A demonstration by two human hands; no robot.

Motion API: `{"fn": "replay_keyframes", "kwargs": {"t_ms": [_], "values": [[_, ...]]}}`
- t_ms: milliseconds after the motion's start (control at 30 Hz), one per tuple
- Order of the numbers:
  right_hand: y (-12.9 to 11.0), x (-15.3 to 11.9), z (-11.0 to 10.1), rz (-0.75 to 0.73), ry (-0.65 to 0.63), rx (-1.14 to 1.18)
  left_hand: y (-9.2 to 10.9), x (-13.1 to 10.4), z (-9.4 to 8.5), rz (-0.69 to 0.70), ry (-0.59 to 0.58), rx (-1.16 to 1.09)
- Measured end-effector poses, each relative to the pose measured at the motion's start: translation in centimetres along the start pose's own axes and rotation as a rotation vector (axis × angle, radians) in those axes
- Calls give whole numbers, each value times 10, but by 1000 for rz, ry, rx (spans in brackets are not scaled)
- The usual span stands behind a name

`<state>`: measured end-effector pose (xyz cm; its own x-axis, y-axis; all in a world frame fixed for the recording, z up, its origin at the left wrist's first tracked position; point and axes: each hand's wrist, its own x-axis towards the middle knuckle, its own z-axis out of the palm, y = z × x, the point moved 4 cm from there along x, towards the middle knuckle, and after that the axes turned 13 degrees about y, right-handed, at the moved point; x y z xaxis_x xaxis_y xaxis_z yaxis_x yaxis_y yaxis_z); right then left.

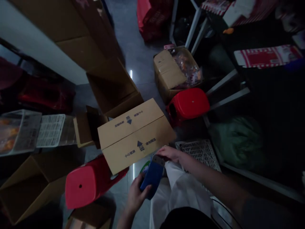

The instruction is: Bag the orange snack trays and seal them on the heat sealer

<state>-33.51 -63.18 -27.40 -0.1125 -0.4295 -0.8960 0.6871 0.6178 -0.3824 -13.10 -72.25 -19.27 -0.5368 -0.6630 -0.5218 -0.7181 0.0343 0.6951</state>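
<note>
My left hand [137,194] is wrapped round a blue tape dispenser [152,178], which has a grey metal plate at its far end. Part of a green ring [145,166] shows beside the dispenser. My right hand [169,154] is at that plate end with its fingers pinched together; what lies between them is too dark and small to tell. Just beyond both hands is a brown cardboard box [135,135], its top flaps closed along a middle seam and printed with dark arrows and writing.
A pink-red stool [81,187] stands at the left, and a red stool [190,103] at the right. Open cardboard boxes [114,89] lie around. A box of wrapped packets [170,68] sits beside a metal-legged table [228,82]. A white plastic crate [200,152] is by my right arm.
</note>
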Motion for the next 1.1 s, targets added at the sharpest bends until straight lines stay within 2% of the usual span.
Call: {"fn": "replay_keyframes", "kwargs": {"t_ms": [100, 200, 300, 367, 500, 600, 767, 1100], "values": [[-31, 15, -39, -33, 94, 73, 40, 44, 14, 14, -65, 45], [-74, 36, -88, -126, 213, 178, 71, 90, 17, 46, -98, 80], [-122, 66, -144, -259, 394, 280, 88, 144, 10, 43, -56, 143], [-148, 90, -174, -314, 480, 309, 94, 186, 8, 36, -36, 211], [-171, 140, -203, -342, 565, 317, 106, 264, 24, 90, -87, 401], [-171, 173, -211, -335, 623, 316, 109, 302, 43, 101, -133, 494], [-157, 212, -222, -304, 675, 294, 101, 327, 60, 80, -161, 576], [-133, 250, -232, -355, 727, 205, 94, 330, 84, 93, -132, 660]]}}
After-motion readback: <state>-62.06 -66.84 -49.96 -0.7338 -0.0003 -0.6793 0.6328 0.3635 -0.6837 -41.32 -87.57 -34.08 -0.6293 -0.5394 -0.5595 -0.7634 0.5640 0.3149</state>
